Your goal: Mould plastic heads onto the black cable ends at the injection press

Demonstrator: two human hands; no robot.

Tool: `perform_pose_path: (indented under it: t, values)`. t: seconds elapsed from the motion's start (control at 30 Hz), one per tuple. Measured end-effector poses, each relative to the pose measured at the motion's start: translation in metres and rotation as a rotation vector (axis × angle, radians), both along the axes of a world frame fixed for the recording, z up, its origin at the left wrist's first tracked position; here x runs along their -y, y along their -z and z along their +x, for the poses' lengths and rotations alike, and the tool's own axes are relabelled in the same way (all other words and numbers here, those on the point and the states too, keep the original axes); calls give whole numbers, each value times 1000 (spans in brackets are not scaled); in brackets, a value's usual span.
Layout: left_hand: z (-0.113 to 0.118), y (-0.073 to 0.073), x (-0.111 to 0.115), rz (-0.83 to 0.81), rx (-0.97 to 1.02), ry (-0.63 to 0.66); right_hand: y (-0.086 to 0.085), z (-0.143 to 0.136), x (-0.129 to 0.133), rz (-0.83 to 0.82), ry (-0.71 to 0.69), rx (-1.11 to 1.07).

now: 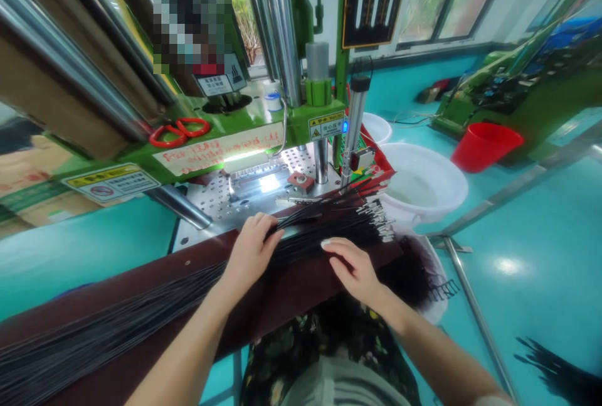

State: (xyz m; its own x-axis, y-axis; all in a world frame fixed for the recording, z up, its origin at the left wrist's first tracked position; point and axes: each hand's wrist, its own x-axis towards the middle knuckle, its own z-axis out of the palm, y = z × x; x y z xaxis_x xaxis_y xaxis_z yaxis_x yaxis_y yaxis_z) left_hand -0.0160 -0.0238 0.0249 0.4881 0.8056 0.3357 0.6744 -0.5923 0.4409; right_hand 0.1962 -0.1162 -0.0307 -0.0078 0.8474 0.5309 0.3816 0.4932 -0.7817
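A long bundle of thin black wires (141, 312) lies along a dark brown bench top (282, 293), its metal-tipped ends (376, 218) fanned out at the right. My left hand (251, 252) is closed around a few wires lifted from the bundle, which run up toward the machine. My right hand (355, 268) rests flat on the wires just right of it, fingers spread. Behind them stands a green press machine (263, 130) with a perforated metal plate (216, 199) and a lit mould (258, 183).
Red-handled scissors (179, 132) lie on the machine's green ledge. White basins (423, 186) and a red bucket (486, 145) stand on the teal floor at right. A metal frame bar (475, 312) runs beside the bench. More black wires (559, 368) lie on the floor.
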Motion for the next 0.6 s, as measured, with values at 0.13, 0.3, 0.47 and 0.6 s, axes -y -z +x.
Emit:
perform_pose_path:
  t: [0.13, 0.3, 0.47, 0.6]
  values:
    - [4, 4, 11, 72, -9, -51, -11, -16, -1, -281, -89, -392]
    - [6, 14, 49, -89, -264, -44, -31, -13, -12, -383, -278, -1031]
    - [6, 45, 103, -240, -383, 158, -45, 0, -5, -488, -262, -1115]
    - [2, 52, 126, -376, -446, 198, -42, 0, 7, -603, -348, -1019]
